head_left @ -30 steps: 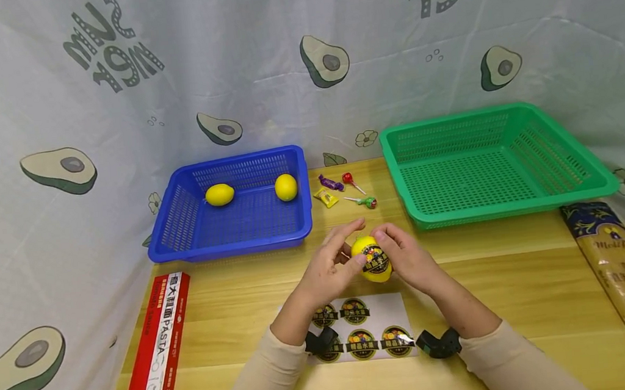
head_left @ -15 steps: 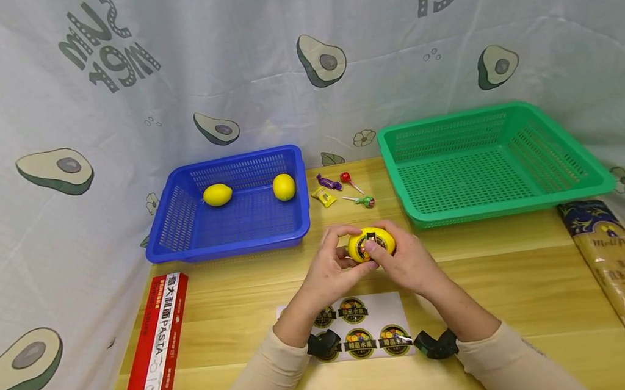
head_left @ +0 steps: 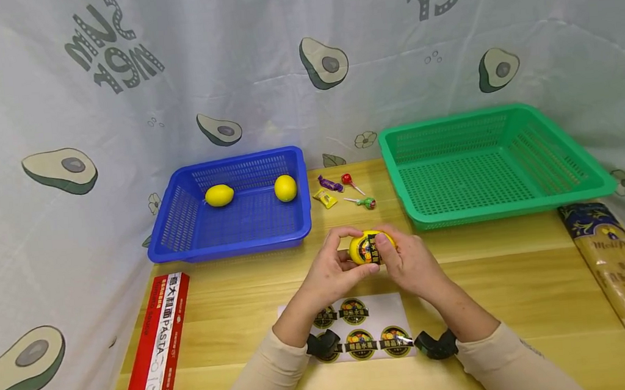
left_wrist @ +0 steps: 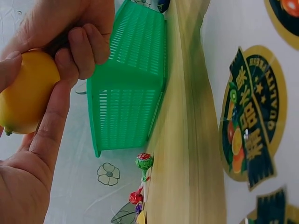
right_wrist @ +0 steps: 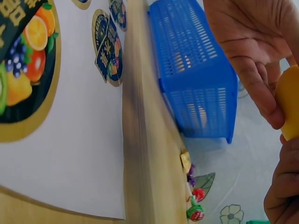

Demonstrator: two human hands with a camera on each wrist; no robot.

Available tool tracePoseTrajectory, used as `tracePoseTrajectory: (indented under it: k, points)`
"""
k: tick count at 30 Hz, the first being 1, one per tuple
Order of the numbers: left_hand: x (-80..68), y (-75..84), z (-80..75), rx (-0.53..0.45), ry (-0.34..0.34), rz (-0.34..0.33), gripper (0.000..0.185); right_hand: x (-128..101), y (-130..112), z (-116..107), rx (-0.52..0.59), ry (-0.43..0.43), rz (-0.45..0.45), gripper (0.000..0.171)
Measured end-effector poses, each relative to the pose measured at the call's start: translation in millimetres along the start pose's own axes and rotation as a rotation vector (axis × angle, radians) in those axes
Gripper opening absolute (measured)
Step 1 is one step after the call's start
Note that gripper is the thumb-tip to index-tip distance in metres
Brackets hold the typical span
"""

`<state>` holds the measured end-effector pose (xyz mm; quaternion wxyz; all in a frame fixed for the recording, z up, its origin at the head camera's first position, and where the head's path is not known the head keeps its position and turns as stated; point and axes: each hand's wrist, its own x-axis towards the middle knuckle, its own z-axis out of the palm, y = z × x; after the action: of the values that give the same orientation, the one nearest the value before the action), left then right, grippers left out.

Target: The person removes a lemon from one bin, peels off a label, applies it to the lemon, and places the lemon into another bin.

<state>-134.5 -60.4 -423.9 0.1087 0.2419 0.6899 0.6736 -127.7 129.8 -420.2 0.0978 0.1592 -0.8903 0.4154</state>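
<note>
1. Wooden tabletop (head_left: 516, 264) before an avocado-print curtain (head_left: 257, 52).
2. Left hand (head_left: 332, 273) and right hand (head_left: 408, 261): fingers curled around a yellow plastic lemon (head_left: 368, 247), held above the tabletop; its round label appears applied.
3. White sticker sheet (head_left: 358, 329) lies below.
4. Blue basket (head_left: 238, 234) holds two unlabelled-looking lemons (head_left: 219, 195); green basket (head_left: 511, 204) has none.

Both forearms, in cream sleeves, reach forward and converge at mid-table. Left hand (head_left: 334, 271) cups the lemon (head_left: 368, 247) from the left, fingers curled over its top, thumb under. Right hand (head_left: 409, 263) grips it from the right, thumb pressed flat on the label face. Fingertips of both hands nearly touch. A black camera mount sits under each wrist.
</note>
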Motion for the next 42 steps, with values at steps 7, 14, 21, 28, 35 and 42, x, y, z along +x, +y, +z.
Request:
tracePoseTrajectory:
  k: [7,14,21,28,35,42]
  points:
    - [-0.9,2.3,0.0,0.018,-0.007,-0.030,0.060,-3,0,-2,0.061,-0.014,0.093,0.052]
    - [1.4,-0.9,-2.8,0.146,0.025,0.036,0.051,-2,3,-10,0.177,-0.015,0.223,0.053]
    - [3.4,-4.6,-3.1,0.156,0.034,0.001,0.053,-20,19,-31,0.167,0.163,0.333,0.042]
    - [1.8,-7.5,-3.4,0.138,0.018,-0.033,0.053,-38,47,-65,0.195,0.288,0.513,0.063]
    - [1.8,-6.8,-1.4,0.100,0.034,-0.052,0.055,-37,80,-96,0.181,0.313,0.620,0.079]
    - [2.7,-8.8,0.2,0.104,0.081,-0.065,0.055,-34,92,-102,0.164,0.339,0.668,0.081]
